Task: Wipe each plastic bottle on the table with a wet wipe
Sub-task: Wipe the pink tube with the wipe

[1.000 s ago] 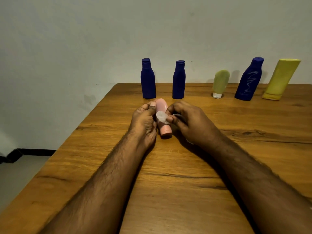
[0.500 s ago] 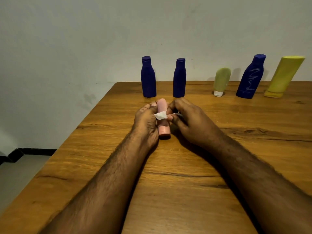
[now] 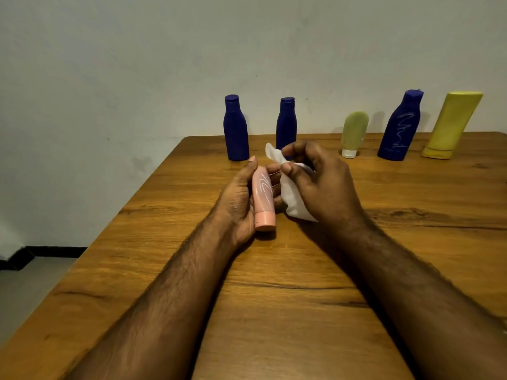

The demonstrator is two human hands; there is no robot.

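Standing untouched along the back of the counter [image 3: 315, 311], five bottles wait: yellow bottle [image 3: 452, 124], three blue, a green tube [image 3: 354, 130]. Left hand [image 3: 238, 204] grips the pink bottle [image 3: 263, 200] mid-counter; right hand [image 3: 321, 185] pinches the wet wipe [image 3: 293, 200] just beside it, so I'd judge most wiping remains.

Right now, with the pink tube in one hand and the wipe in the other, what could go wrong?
1. The left hand holds the pink tube loosely, cap toward the person; a firm stroke might push it out.
2. The wet wipe is bunched in the right hand, so parts of the tube may get missed.
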